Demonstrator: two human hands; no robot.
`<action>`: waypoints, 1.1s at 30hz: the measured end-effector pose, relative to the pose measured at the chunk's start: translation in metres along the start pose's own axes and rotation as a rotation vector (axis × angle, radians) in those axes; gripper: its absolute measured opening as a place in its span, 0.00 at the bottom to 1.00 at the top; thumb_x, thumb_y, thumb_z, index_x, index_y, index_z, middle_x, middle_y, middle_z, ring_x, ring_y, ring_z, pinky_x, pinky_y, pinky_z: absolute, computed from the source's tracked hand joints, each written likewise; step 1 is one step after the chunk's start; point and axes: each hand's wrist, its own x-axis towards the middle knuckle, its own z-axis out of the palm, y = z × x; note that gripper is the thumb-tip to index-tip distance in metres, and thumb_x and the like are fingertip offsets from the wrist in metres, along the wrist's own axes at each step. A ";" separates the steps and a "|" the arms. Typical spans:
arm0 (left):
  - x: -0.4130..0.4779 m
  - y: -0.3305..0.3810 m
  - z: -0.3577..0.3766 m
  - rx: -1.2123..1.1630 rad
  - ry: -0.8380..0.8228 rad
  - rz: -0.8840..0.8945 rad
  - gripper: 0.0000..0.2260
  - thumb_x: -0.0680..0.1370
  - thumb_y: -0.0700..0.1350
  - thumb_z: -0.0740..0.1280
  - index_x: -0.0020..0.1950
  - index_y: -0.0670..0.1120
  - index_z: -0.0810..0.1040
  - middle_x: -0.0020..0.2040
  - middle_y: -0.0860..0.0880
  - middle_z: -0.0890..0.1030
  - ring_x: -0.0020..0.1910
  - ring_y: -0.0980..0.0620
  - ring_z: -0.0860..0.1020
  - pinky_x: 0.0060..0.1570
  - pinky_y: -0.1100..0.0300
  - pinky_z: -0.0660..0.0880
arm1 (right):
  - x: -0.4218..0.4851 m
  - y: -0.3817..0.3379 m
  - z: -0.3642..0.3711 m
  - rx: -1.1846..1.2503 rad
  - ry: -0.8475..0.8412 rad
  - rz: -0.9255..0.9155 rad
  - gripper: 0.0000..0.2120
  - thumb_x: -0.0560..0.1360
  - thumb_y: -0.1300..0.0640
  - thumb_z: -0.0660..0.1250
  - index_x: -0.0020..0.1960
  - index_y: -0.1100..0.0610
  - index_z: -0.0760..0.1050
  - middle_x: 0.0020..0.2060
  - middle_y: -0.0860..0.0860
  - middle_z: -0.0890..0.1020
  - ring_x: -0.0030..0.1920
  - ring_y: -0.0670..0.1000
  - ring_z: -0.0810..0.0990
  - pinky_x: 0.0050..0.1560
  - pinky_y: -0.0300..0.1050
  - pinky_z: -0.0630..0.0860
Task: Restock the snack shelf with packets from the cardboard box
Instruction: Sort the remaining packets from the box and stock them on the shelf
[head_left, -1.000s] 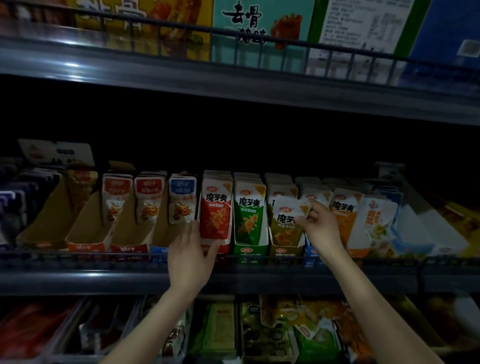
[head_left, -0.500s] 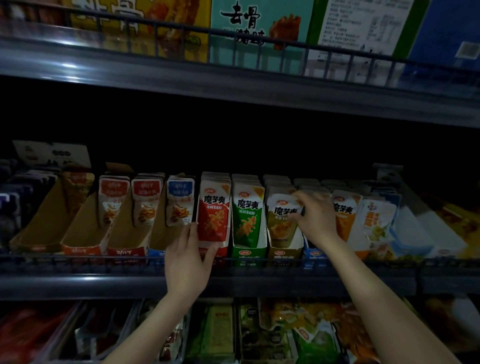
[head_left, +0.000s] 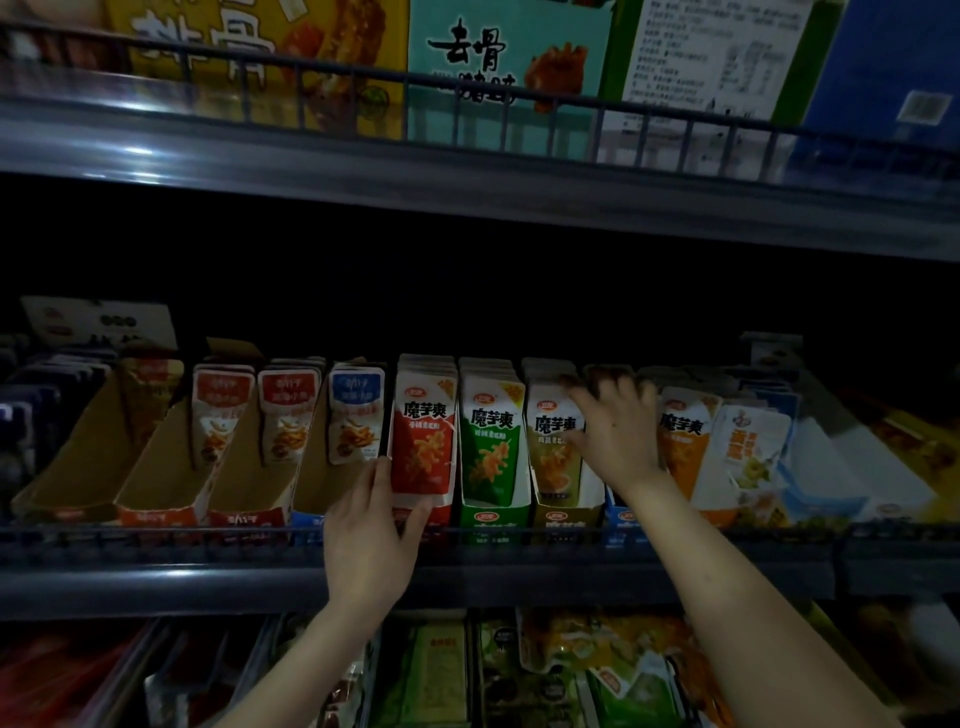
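Head view: dim store shelving. Middle shelf (head_left: 156, 577) has a wire front rail and packets standing upright in rows inside cardboard display trays. Left to right: two red-topped small packets (head_left: 221, 410), a blue-topped small packet (head_left: 356, 415), then the taller red packet (head_left: 423, 436), green packet (head_left: 491, 441), olive packet (head_left: 550, 452), orange packet (head_left: 683, 447) and a white packet (head_left: 748, 452) leaning right. Trays on the left (head_left: 161, 467) are mostly bare cardboard in front.

Left hand (head_left: 371, 540) reaches up from below the rail. Its fingers lie straight along the left edge of the red packet's tray and the thumb is pressed on the tray's lower front; nothing is pinched.

Right hand (head_left: 615, 431) sits between the olive and orange packets, fingers spread over the packet tops in that row, thumb touching the olive packet's front. Fingertips are blurred, no packet seen lifted.

Upper shelf (head_left: 467, 171) carries large boxes, one teal box (head_left: 509, 57). Lower shelf bags (head_left: 623, 670) are dark and unclear.
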 end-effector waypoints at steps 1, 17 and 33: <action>0.000 0.000 0.000 0.000 0.002 -0.001 0.32 0.78 0.59 0.59 0.76 0.43 0.61 0.74 0.44 0.67 0.72 0.45 0.67 0.70 0.47 0.61 | 0.000 0.001 -0.001 0.003 -0.002 -0.002 0.31 0.55 0.50 0.83 0.56 0.55 0.80 0.48 0.58 0.80 0.50 0.61 0.78 0.51 0.53 0.62; -0.059 -0.014 -0.045 -0.134 0.178 0.077 0.11 0.76 0.44 0.69 0.56 0.40 0.80 0.51 0.44 0.81 0.51 0.43 0.78 0.48 0.50 0.75 | -0.114 -0.039 -0.093 0.303 0.111 0.028 0.15 0.72 0.45 0.66 0.53 0.52 0.81 0.48 0.48 0.82 0.51 0.52 0.79 0.56 0.49 0.65; -0.298 -0.235 -0.002 0.080 -0.274 -0.515 0.11 0.78 0.43 0.66 0.58 0.40 0.79 0.53 0.37 0.79 0.52 0.35 0.76 0.50 0.45 0.73 | -0.376 -0.209 -0.003 0.521 -1.021 -0.138 0.13 0.80 0.50 0.59 0.63 0.48 0.74 0.59 0.46 0.77 0.61 0.50 0.73 0.62 0.45 0.65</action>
